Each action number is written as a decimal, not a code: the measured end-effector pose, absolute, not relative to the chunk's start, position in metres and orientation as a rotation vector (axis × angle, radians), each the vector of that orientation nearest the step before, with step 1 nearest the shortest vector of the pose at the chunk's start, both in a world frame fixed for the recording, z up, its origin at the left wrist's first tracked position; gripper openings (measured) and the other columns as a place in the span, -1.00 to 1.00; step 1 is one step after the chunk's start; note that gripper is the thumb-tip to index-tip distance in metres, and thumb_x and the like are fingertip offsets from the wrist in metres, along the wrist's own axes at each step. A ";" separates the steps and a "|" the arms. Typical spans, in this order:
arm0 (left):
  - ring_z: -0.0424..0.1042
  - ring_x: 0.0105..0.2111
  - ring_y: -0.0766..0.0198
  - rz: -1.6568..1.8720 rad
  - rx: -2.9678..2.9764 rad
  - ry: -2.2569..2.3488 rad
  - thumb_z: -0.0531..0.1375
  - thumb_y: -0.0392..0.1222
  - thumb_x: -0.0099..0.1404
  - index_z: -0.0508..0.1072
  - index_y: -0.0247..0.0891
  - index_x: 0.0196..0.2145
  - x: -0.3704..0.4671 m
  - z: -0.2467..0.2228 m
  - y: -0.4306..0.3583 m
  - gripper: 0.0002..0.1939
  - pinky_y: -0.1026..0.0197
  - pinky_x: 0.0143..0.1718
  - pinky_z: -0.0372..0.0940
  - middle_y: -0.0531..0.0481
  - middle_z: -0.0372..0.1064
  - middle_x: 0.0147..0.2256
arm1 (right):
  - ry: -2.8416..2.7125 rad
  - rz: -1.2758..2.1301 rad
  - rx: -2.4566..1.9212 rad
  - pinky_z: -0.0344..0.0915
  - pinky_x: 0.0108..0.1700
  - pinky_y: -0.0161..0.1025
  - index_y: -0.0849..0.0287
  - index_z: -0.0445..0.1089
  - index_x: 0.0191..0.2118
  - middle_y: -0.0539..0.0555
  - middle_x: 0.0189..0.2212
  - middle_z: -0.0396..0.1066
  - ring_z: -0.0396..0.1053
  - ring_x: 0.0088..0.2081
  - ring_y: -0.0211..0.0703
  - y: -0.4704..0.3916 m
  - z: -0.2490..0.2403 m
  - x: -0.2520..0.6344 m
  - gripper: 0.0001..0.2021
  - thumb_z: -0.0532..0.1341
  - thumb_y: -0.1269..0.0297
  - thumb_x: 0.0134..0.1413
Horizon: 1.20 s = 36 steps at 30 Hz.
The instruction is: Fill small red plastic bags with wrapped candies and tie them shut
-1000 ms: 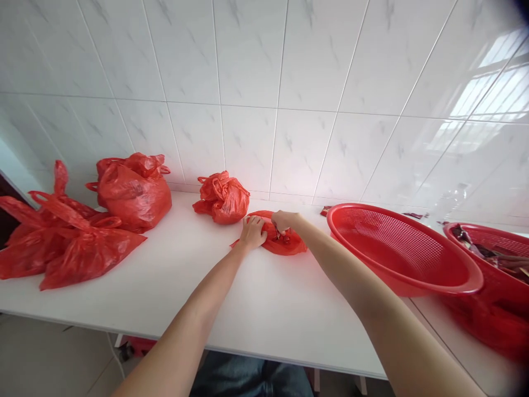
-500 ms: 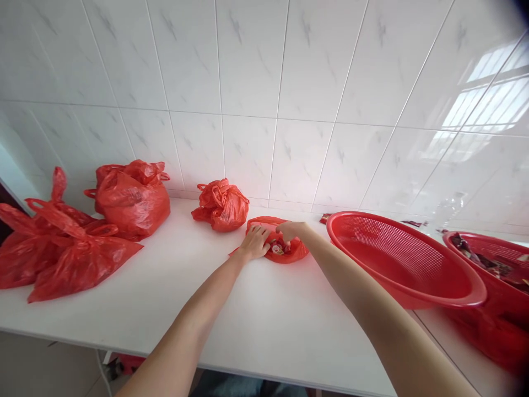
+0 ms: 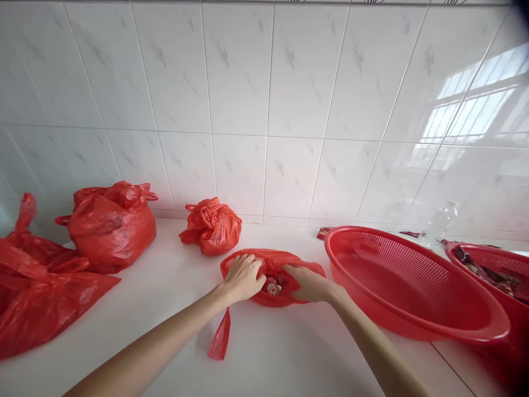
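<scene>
Though illegible, print [image 3: 271, 288] on packets [image 3: 278, 289] in the open red bag [image 3: 270, 301].

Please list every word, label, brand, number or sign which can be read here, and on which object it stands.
No text can be read in this picture.
Small packets in the open red bag: pale marks, too small to read.
Red wrapper beside the large red basin: too small to read.
Wrappers in the basket at far right: too blurred to read.
</scene>
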<state>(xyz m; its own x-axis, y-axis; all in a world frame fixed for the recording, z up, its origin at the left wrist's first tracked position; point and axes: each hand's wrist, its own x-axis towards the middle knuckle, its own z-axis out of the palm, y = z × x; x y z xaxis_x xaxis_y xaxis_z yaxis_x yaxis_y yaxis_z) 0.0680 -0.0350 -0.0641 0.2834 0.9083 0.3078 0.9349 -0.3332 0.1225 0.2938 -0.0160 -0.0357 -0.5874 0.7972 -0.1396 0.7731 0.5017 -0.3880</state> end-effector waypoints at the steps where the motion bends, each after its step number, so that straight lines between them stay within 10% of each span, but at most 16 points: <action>1: 0.45 -0.15 0.02 -0.554 -2.512 -1.752 0.04 -0.14 0.28 0.52 -0.24 -0.12 0.070 -0.060 -0.035 -0.67 0.00 -0.06 0.30 -0.18 0.47 -0.20 | -2.626 0.689 -1.330 0.31 -0.25 -0.24 -0.08 0.23 0.19 0.08 0.06 0.40 0.40 -0.03 0.05 -0.018 -0.040 0.295 -0.39 0.22 0.35 -0.06; 5: 0.39 0.02 0.01 -0.724 -2.748 -1.808 0.08 -0.04 0.29 0.45 -0.28 0.03 0.076 -0.059 -0.023 -0.57 0.06 0.02 0.28 -0.20 0.43 -0.02 | -2.453 0.841 -1.166 0.33 -0.18 -0.20 -0.08 0.01 0.33 0.14 0.14 0.30 0.36 0.01 0.04 -0.023 -0.059 0.298 -0.22 0.25 0.25 -0.04; 26: 0.52 -0.11 0.10 -2.023 -2.404 -2.632 0.14 -0.05 0.25 0.59 -0.18 -0.45 0.064 -0.102 -0.009 -0.72 0.11 0.10 0.30 0.02 0.59 -0.31 | -1.995 0.844 -1.028 0.37 -0.01 -0.08 0.02 0.32 0.06 0.06 -0.07 0.45 0.41 -0.05 -0.05 -0.025 -0.085 0.281 -0.72 0.15 0.22 0.25; 36: 0.48 -0.02 0.12 -2.060 -2.866 -2.191 0.13 0.03 0.34 0.54 -0.19 -0.13 0.077 -0.091 -0.027 -0.68 0.09 0.10 0.33 -0.02 0.54 -0.10 | -1.792 0.794 -0.979 0.37 -0.02 -0.15 0.06 0.39 -0.06 0.05 -0.14 0.49 0.44 -0.09 -0.10 -0.023 -0.093 0.279 -0.82 0.14 0.25 0.26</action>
